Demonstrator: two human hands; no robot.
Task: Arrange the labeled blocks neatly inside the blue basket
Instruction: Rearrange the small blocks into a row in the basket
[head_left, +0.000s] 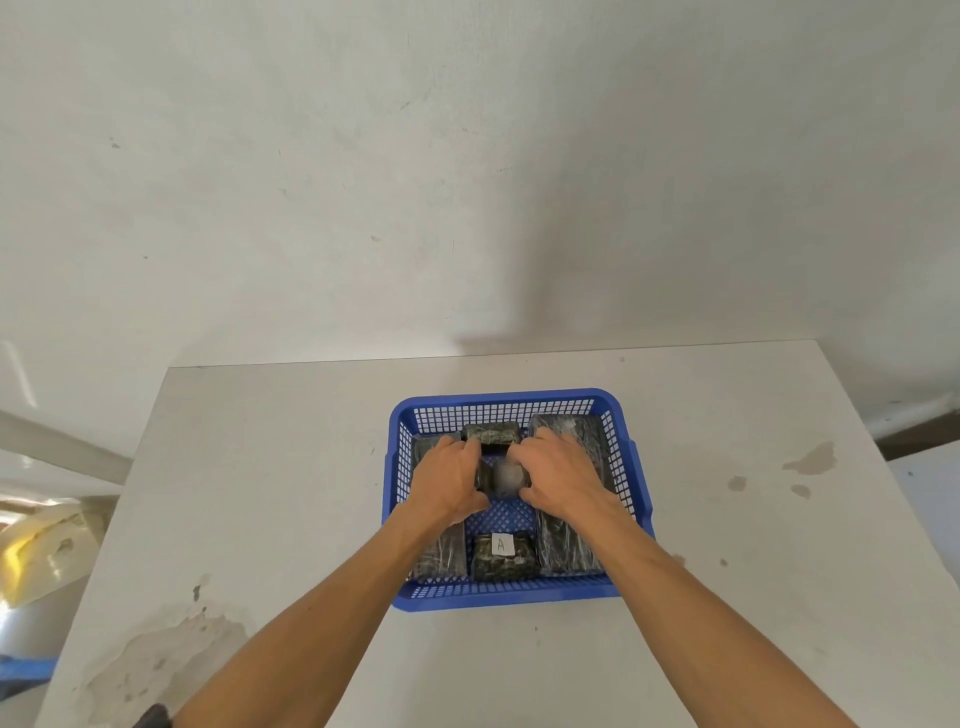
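Two hands (452, 480) (558, 475) grip one of five blocks (501, 478).

Both forearms are bare, with no sleeves to see. The left hand (449, 480) and the right hand (563, 475) wear no gloves or rings. A dark band (153, 717) sits near the left elbow.
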